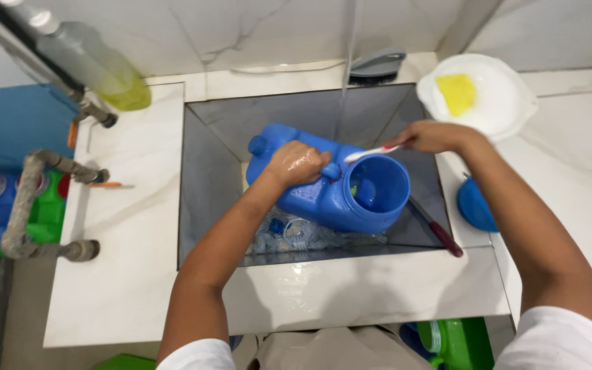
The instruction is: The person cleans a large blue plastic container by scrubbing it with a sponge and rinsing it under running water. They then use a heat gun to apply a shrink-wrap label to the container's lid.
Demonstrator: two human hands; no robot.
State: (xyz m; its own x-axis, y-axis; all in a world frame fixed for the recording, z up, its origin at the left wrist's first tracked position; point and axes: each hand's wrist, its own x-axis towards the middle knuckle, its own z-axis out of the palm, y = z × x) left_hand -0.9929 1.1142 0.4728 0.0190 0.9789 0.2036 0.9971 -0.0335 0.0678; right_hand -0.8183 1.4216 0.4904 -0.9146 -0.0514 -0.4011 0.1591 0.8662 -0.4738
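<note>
A home washing place: a deep sink (214, 171) set in a marble worktop (125, 260), running water (340, 103), a soap bottle (97, 68), wall pipes (29, 199)

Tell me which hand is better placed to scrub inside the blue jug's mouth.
Right. The right hand already holds the white brush at the blue jug mouth; the left hand grips its handle.

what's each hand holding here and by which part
The left hand grips the blue jug by its handle near the mouth. The right hand holds a white brush by its handle end.
</note>
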